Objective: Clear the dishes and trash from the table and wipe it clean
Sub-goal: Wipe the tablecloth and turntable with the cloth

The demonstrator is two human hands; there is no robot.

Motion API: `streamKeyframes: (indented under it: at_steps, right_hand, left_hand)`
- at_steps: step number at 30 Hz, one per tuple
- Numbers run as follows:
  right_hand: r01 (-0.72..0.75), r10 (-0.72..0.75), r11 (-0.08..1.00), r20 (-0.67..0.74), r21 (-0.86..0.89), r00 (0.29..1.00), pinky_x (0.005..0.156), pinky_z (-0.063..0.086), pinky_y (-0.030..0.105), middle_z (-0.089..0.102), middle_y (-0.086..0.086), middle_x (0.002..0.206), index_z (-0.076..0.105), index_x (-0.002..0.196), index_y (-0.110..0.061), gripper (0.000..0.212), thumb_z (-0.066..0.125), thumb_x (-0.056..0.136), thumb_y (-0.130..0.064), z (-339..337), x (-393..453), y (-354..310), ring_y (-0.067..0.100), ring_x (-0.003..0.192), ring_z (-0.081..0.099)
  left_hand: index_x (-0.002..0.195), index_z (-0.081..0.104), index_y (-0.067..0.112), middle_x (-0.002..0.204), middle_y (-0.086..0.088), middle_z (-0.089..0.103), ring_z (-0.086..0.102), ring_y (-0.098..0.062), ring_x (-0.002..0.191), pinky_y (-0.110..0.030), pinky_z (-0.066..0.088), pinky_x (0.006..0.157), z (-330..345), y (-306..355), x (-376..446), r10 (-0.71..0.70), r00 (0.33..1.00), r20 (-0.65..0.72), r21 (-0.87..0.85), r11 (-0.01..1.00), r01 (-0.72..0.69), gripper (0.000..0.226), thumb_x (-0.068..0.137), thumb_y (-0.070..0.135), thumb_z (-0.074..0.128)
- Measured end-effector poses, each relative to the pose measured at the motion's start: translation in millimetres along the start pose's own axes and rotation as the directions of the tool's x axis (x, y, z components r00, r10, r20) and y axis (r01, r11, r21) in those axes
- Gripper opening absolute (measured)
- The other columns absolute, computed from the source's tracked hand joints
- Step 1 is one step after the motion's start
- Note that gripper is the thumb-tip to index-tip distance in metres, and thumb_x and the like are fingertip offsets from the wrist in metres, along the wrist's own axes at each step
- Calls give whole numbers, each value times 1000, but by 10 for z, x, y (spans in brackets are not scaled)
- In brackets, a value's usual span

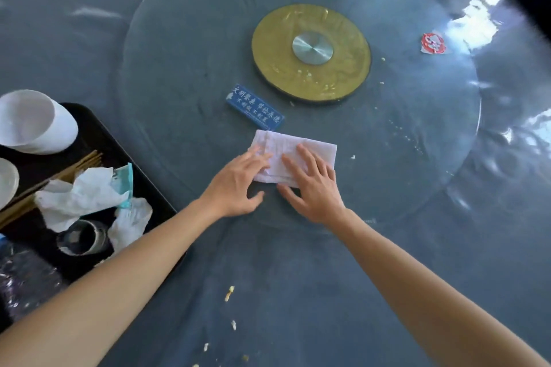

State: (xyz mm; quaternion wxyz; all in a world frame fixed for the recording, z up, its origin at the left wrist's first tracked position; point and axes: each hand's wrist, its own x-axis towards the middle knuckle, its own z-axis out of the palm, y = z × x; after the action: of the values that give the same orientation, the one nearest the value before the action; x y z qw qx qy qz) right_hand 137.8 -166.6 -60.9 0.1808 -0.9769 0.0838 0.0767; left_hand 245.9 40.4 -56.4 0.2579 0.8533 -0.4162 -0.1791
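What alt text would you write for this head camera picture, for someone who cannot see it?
Two bare hands, left hand and right hand, press a folded white cloth flat on a round glass turntable. A black tray of bowls, chopsticks and crumpled napkins sits at left; crumbs dot the table.

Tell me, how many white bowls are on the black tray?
2 show. One large white bowl lies tilted at the tray's far corner; another bowl is cut off by the left edge. More may be out of view.

Both forearms are bare to each hand point(235, 185), no sleeves showing.
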Motion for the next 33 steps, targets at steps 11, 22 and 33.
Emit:
streamKeyframes:
  at_steps: [11,22,33]
  right_hand:
    - [178,-199,976,-184,-128,962,111,36,47,46,3,157,48,153,-34,53,43,103,-50,98,536,95,30,140,44]
    - [242,-262,963,-201,-118,944,88,43,44,57,9,120,58,145,-29,49,54,100,-49,287,116,-324,32,97,52]
    - [403,-406,913,-44,-69,913,48,30,28,53,0,108,55,141,-25,37,44,106,-30,-191,1200,-521,19,78,44]
  left_hand:
    - [162,13,14,171,1,6,-3,-15,157,-46,1,127,380,-52,28,-394,884,-253,152,886,439,69,103,49,4]
    - [162,15,17,170,5,8,0,-12,157,-47,-4,126,-7,-541,17,-294,929,-226,202,918,340,81,99,62,-7]
    - [159,29,30,169,12,13,-8,-8,156,-44,-12,125,-414,-821,361,-486,828,-279,-144,874,464,83,94,58,-17]
